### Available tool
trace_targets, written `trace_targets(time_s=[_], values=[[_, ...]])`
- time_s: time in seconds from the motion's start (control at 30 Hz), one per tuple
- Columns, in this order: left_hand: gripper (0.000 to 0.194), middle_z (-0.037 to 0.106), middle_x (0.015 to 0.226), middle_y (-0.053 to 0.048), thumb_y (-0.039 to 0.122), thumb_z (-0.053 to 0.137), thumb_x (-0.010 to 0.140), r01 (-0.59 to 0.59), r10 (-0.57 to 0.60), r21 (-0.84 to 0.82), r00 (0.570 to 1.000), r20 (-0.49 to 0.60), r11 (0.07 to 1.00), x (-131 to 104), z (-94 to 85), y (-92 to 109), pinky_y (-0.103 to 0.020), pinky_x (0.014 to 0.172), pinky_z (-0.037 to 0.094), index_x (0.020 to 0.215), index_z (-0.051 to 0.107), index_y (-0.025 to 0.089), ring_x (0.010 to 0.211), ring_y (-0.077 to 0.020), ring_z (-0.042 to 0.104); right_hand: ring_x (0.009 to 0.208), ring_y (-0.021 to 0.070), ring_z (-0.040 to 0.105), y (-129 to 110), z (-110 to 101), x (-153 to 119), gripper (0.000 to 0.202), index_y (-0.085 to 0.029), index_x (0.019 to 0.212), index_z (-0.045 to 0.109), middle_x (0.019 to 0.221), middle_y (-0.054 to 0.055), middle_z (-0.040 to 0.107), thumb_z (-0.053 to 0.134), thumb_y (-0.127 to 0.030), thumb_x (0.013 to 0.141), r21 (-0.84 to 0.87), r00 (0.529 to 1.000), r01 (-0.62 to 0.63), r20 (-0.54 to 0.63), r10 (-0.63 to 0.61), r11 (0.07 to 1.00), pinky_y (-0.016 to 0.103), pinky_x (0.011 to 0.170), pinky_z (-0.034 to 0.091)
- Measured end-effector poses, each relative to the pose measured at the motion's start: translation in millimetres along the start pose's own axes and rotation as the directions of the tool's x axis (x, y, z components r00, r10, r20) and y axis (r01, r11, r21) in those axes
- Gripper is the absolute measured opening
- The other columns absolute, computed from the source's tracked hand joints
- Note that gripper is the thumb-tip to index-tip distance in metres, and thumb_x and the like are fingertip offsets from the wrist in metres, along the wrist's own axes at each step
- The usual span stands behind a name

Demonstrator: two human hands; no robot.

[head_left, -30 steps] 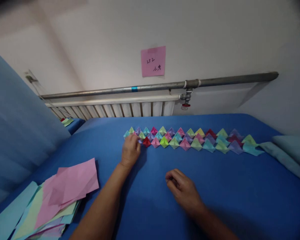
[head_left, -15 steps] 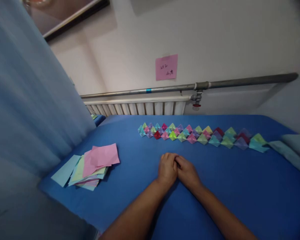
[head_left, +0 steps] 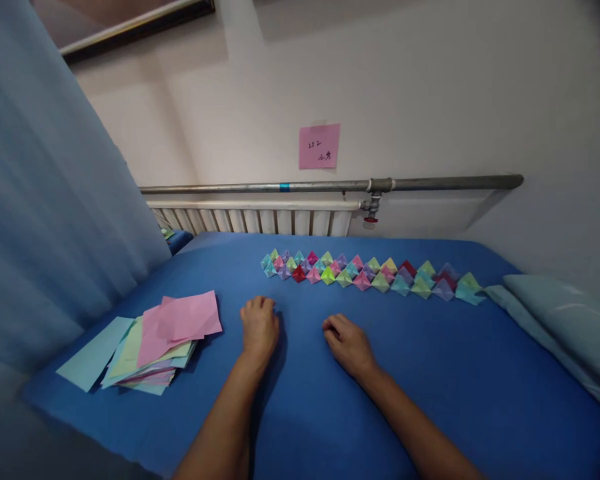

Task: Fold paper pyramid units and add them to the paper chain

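Hands (head_left: 259,328) half-curled, contents unclear, folded papers (head_left: 363,281) ahead, paper stack (head_left: 166,333) left, teal cloth (head_left: 560,312) right

You have two hands (head_left: 260,327) (head_left: 349,343), one paper pile (head_left: 180,320), three rows of folded papers (head_left: 362,281), one wall note (head_left: 319,147), one valve (head_left: 373,208) and one curtain (head_left: 45,193)

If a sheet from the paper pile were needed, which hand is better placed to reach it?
Probably the left hand: it is nearer the paper pile, which lies on that side. The right hand is farther away, with the left between it and the sheets.
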State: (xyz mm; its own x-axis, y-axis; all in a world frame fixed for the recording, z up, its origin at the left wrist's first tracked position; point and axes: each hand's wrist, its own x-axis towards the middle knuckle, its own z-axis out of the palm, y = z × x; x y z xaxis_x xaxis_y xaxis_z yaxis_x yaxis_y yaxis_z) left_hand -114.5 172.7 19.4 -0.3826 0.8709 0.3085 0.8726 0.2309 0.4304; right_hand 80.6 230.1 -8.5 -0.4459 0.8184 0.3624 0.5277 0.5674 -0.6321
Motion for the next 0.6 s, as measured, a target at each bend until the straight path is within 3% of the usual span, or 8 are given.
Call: trace_targets(time_s=[0.07,0.13,0.27,0.5,0.57,0.6], values=[[0.042,0.058,0.125,-0.018,0.003,0.047,0.074,0.065,-0.061,0.083,0.997,-0.05,0.994,-9,-11.6,-16,-0.054,0.097,0.035,0.11,0.066,0.016,0.119,-0.0356,0.046,0.067,0.0141,0.055,0,0,0,0.017,-0.02,0.07,0.056,0.072,0.0,0.057,0.042,-0.012,0.075,0.009,1.0,0.002,0.008,-0.002,1.0,0.025,0.064,0.04],[0.042,0.056,0.13,-0.017,0.004,0.046,0.077,0.123,-0.088,0.308,0.988,-0.124,0.943,-18,-19.1,-31,-0.052,0.099,0.035,0.111,0.067,0.017,0.124,-0.0362,0.043,0.067,0.014,0.054,1,0,0,0.017,-0.02,0.07,0.056,0.071,-0.001,0.057,0.042,-0.012,0.075,0.014,1.0,0.008,0.013,-0.009,1.0,0.025,0.063,0.04],[0.044,0.057,0.132,-0.015,0.004,0.039,0.082,0.104,-0.036,0.585,0.991,-0.127,0.804,-28,-25.2,-54,-0.05,0.103,0.032,0.112,0.068,0.017,0.127,-0.0353,0.042,0.064,0.0131,0.052,2,1,0,0.017,-0.02,0.07,0.056,0.07,-0.001,0.055,0.043,-0.01,0.075,0.03,1.0,-0.001,0.011,0.001,1.0,0.024,0.062,0.037],[0.036,0.064,0.123,-0.011,0.015,0.044,0.083,0.128,-0.035,0.696,0.989,-0.147,0.707,-25,-27.3,-78,-0.044,0.094,0.039,0.107,0.07,0.019,0.117,-0.0317,0.051,0.07,0.0135,0.053,5,6,-2,0.017,-0.019,0.072,0.057,0.074,0.0,0.057,0.048,-0.005,0.074,0.018,0.999,-0.039,0.007,0.038,0.999,0.024,0.066,0.038],[0.03,0.068,0.118,-0.004,0.022,0.044,0.083,0.184,-0.061,0.702,0.979,-0.197,0.688,-21,-27.7,-83,-0.044,0.093,0.038,0.099,0.07,0.025,0.117,-0.0295,0.051,0.072,0.0137,0.053,6,7,-2,0.018,-0.02,0.072,0.057,0.075,-0.001,0.058,0.049,-0.004,0.074,-0.012,0.999,-0.051,0.014,0.051,0.999,0.023,0.067,0.038],[0.03,0.069,0.116,0.0,0.026,0.041,0.085,0.148,-0.037,0.702,0.985,-0.171,0.696,-19,-28.4,-84,-0.043,0.093,0.037,0.097,0.069,0.029,0.116,-0.0277,0.052,0.072,0.0137,0.053,6,7,-3,0.018,-0.02,0.073,0.058,0.076,-0.001,0.058,0.05,-0.005,0.074,-0.025,0.998,-0.056,0.017,0.057,0.998,0.023,0.067,0.038]])
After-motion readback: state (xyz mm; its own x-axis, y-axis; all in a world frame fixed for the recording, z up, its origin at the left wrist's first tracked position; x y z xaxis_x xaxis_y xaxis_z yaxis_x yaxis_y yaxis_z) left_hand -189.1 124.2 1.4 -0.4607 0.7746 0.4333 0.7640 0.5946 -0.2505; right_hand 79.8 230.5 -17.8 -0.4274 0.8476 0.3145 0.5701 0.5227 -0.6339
